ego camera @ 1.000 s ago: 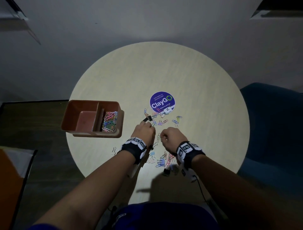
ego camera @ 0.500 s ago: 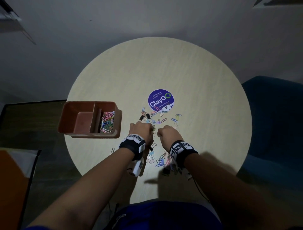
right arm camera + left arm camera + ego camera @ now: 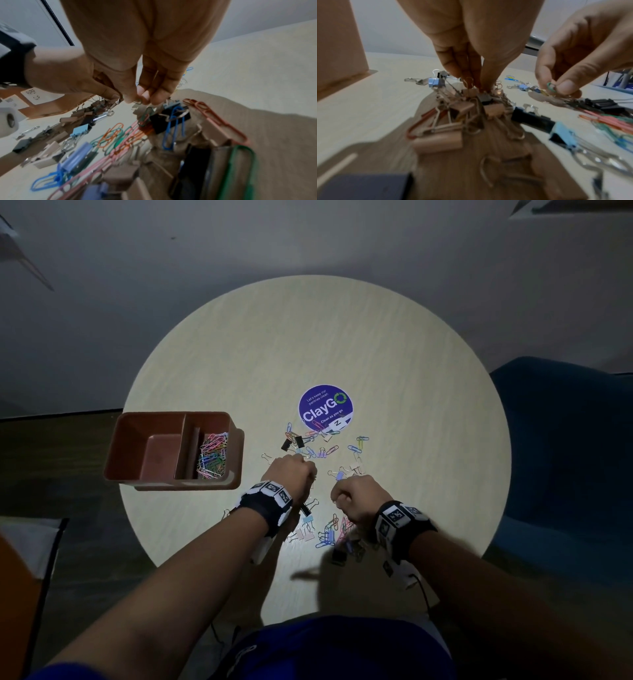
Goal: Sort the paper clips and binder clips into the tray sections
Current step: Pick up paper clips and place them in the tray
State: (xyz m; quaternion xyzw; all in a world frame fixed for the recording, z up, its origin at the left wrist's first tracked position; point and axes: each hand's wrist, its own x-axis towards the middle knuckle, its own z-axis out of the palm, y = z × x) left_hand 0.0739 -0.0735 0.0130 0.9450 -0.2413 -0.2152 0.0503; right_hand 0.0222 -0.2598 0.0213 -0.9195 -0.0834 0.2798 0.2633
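Dim walls surround a round pale tabletop (image 3: 376, 344) carrying a purple sticker (image 3: 325, 408) near its middle. At the left edge sits a brown tray (image 3: 144, 436) with 2 sections; coloured paper clips (image 3: 212, 455) fill the right one, and the left one looks bare. Loose paper clips and binder clips (image 3: 329, 534) lie scattered between the sticker and the person. Over them, the left hand (image 3: 291, 474) pinches wire clip handles (image 3: 469, 82) with its fingers bunched downward, while the right hand (image 3: 356, 494) pinches a green paper clip (image 3: 550, 87) between thumb and fingertips.
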